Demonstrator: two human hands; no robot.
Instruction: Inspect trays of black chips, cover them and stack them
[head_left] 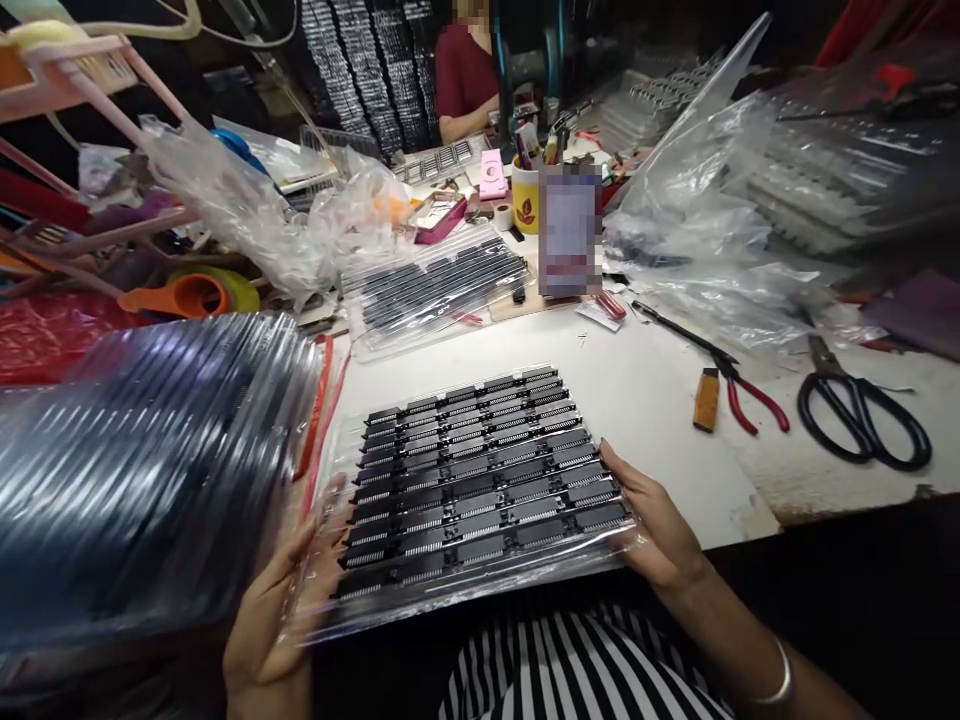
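Between my two hands is a clear plastic tray [420, 590] filled with rows of black comb-toothed parts [480, 470], which look like electronic connectors. My left hand [274, 600] grips the tray's left edge, its fingers partly seen through the plastic. At the right edge my right hand [652, 520] is closed on the tray, thumb on top and the other fingers hidden beneath. The tray is held tilted over the front of the white work surface [675, 400].
A tall pile of similar trays [150, 480] stands at left. Pliers [727, 365], an orange-brown block [706, 400] and black-handled scissors [862, 410] lie at right. Behind are another tray [442, 280], a yellow cup [525, 195] and plastic bags [705, 230]. A person [469, 80] sits opposite.
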